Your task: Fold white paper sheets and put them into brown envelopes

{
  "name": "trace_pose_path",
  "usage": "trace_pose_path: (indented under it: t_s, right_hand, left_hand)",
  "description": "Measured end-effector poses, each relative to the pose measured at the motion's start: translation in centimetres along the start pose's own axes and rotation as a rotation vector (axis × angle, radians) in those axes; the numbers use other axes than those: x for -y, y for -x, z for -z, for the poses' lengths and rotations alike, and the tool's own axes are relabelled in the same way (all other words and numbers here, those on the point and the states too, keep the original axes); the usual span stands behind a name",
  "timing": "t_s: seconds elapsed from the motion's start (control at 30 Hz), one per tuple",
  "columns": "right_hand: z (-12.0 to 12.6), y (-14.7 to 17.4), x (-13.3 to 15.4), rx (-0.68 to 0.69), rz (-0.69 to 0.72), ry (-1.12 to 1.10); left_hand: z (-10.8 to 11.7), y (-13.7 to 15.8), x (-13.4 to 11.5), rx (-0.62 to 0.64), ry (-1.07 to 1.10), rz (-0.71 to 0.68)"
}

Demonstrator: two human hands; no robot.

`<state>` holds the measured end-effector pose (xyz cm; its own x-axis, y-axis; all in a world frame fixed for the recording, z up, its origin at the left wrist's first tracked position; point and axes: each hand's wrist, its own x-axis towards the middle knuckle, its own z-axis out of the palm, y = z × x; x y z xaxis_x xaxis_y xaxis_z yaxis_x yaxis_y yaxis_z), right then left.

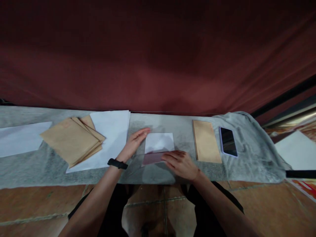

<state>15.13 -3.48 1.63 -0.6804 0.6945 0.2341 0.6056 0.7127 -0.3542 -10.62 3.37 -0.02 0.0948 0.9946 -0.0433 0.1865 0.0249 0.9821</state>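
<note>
A white sheet of paper [159, 142] lies in front of me, its near part raised or folded along a crease and looking pinkish in shadow. My right hand [180, 163] is at that near part's right side, fingers together and bent over its edge. Left of the sheet, my left hand [137, 140] stands on its side with fingers stretched out, close to the paper's left edge and gripping nothing. A black band is on my left wrist. To the right is a stack of brown envelopes [207, 141].
Grey cloth [185, 126] covers the narrow table. On the left, brown envelopes [74, 140] lie fanned over large white sheets [112, 131], with another white sheet [22, 138] farther left. A phone [228, 141] lies at right. A dark red curtain [158, 82] hangs behind.
</note>
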Motion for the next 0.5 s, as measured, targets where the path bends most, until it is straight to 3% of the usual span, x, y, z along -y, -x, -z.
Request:
trace_pose_path:
  t_s: [0.07, 0.33, 0.5]
  right_hand:
    - [0.5, 0.1, 0.1, 0.024, -0.038, -0.060]
    - [1.0, 1.5, -1.0, 0.289, -0.057, -0.156]
    - [1.0, 1.8, -1.8, 0.295, -0.132, -0.189]
  left_hand:
    - [0.0, 0.2, 0.2, 0.110, -0.001, 0.023]
    - [1.6, 0.5, 1.7, 0.319, -0.134, 0.024]
    - [2.8, 1.3, 1.0, 0.449, -0.214, -0.017]
